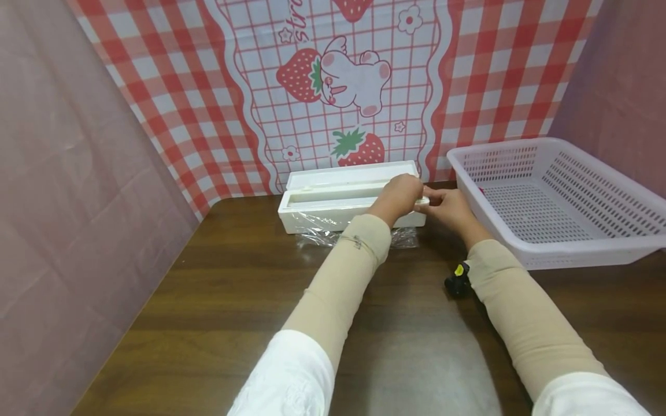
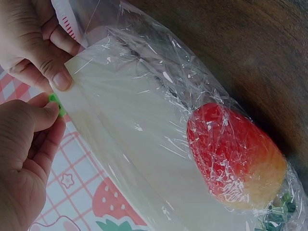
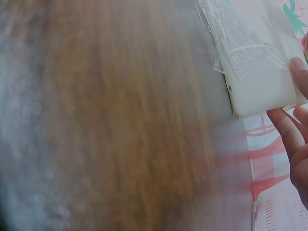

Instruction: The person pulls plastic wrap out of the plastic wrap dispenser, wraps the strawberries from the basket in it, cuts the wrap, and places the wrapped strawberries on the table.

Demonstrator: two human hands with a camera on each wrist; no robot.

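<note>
A long white cling film box (image 1: 343, 216) stands at the back of the table with its lid raised and clear film (image 2: 159, 130) hanging over its front. At the box's right end my left hand (image 2: 21, 149) pinches a small green tab (image 2: 57, 105) between thumb and finger. My right hand (image 1: 450, 211) grips that same end corner, thumb on the near side (image 3: 293, 139). Under the film lies a red and yellow fruit-like thing (image 2: 236, 156) with dark green at one end; my left arm seems to hide it in the head view.
To the right stands a white perforated basket (image 1: 583, 251), close beside my right hand, with a bit of something red inside. Behind the box hangs a red checked cloth (image 1: 489, 75) with strawberries. The wooden table (image 1: 218, 312) spreads in front.
</note>
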